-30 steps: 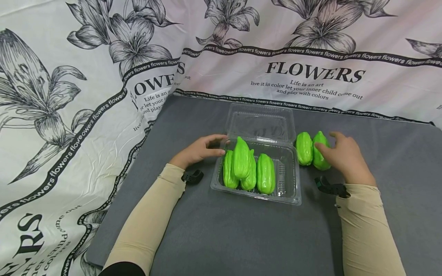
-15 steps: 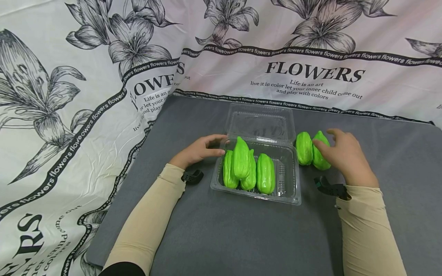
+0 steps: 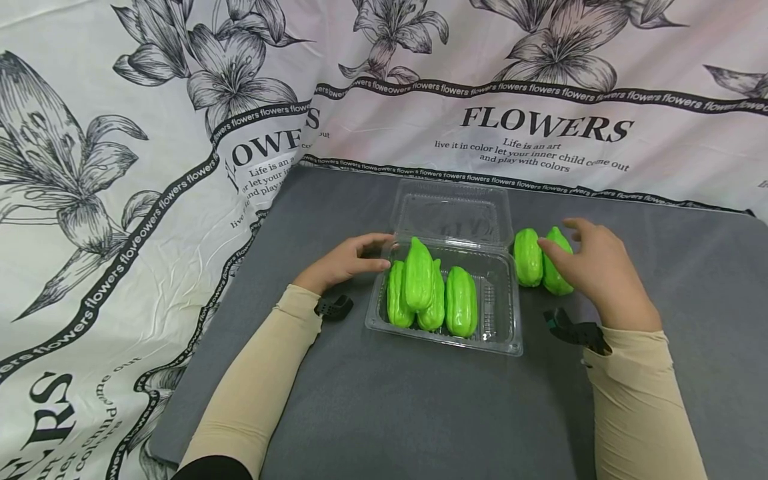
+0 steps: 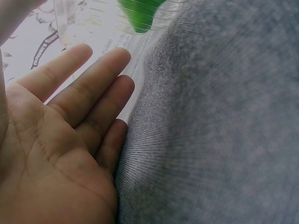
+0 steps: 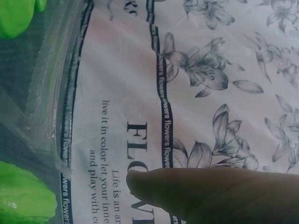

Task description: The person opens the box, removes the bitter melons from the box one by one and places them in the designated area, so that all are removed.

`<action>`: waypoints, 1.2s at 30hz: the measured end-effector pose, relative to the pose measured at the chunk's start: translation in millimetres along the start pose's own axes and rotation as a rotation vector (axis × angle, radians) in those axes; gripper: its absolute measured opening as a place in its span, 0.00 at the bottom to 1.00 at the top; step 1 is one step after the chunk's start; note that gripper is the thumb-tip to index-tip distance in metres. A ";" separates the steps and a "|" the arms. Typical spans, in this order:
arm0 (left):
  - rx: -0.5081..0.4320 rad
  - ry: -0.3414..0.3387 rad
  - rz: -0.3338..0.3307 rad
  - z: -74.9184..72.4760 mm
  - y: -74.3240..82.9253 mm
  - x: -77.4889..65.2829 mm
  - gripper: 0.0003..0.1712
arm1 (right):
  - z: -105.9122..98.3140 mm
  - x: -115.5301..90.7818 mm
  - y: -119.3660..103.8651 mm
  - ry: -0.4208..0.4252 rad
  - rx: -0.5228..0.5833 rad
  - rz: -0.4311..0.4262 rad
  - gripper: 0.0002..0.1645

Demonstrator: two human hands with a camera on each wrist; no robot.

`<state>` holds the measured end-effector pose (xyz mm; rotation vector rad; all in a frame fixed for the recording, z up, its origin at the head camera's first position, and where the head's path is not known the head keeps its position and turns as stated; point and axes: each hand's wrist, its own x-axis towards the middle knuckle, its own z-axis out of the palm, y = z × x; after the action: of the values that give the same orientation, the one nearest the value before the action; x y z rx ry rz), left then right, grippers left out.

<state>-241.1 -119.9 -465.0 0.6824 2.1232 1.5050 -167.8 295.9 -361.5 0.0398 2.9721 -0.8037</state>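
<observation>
A clear plastic box (image 3: 504, 341) lies with its lid (image 3: 451, 212) folded back. Several bright green ridged fruits, like star fruit, are inside; one fruit (image 3: 418, 273) lies on top of others, and another fruit (image 3: 461, 302) lies apart on the right. Two more fruits sit side by side on the table: a left one (image 3: 528, 257) and a right one (image 3: 559, 279). My left hand (image 3: 342, 263) is at the box's left rim, fingers extended; whether it touches is unclear. My right hand (image 3: 600, 263) hovers over the right fruit, thumb and fingers spread, holding nothing visible. Its thumb (image 5: 205, 193) shows in the right wrist view.
A grey cloth-covered table (image 3: 444, 413) bears everything. Behind it and to the left hangs a white sheet (image 3: 384, 130) with black flower prints and lettering. Each wrist carries a black strap, the left strap (image 3: 334, 308) and the right strap (image 3: 576, 331).
My right hand has moved slightly left and away from me, its thumb now nearer the left loose fruit. The left hand, the box and the fruits have stayed in place.
</observation>
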 end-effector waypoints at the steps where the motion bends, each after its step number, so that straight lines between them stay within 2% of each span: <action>1: 0.002 0.000 0.000 -0.2 0.0 -0.1 0.37 | -0.5 -0.9 -1.9 -0.002 0.000 -0.002 0.49; 12: 0.011 -0.002 -0.009 -1.2 -2.2 0.4 0.37 | -2.0 -12.7 -23.8 -0.034 -0.036 0.024 0.49; 36: 0.006 -0.001 -0.005 -0.3 -1.6 0.6 0.36 | 13.2 -28.0 -60.8 -0.069 -0.068 -0.077 0.46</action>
<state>-242.0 -120.2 -466.4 0.6798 2.1279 1.4955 -141.6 236.5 -340.4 -0.1038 2.9486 -0.6965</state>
